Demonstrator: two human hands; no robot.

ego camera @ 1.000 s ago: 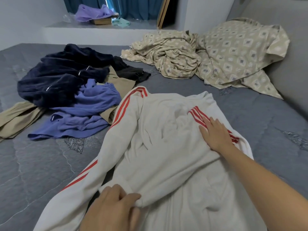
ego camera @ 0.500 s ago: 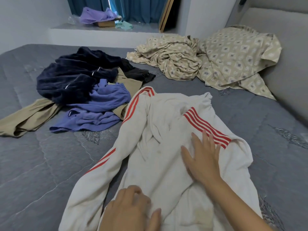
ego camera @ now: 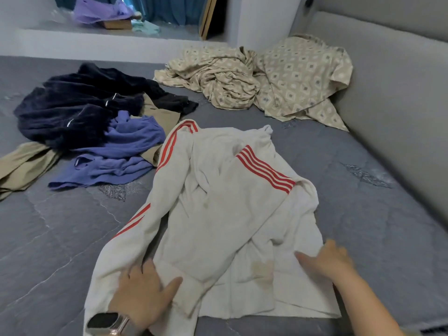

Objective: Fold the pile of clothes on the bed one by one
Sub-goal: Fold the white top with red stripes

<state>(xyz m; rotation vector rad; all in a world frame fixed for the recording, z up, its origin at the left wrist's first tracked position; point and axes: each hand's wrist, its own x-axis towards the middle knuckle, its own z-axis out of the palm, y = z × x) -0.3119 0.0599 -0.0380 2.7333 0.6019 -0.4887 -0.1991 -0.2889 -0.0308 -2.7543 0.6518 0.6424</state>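
Observation:
A white jacket point(ego camera: 225, 209) with red stripes on its sleeves lies spread on the grey bed point(ego camera: 55, 238) in front of me. My left hand point(ego camera: 143, 294), with a watch on the wrist, rests flat on the jacket's lower left part, fingers straight. My right hand point(ego camera: 327, 260) lies on the lower right part, fingers spread; it is blurred. To the left is the pile: a dark navy fleece garment point(ego camera: 80, 105), a purple garment point(ego camera: 116, 154) and tan trousers point(ego camera: 21, 166) underneath.
A crumpled beige patterned sheet point(ego camera: 228, 81) and a matching pillow point(ego camera: 303, 71) lie at the far right, against a grey padded headboard point(ego camera: 392, 93). A white ledge point(ego camera: 72, 42) behind the bed holds a purple cloth and a box.
My right hand slid from the striped shoulder down to the jacket's lower right part. My left hand let go of the bunched fabric and now lies flat. The jacket is smoother.

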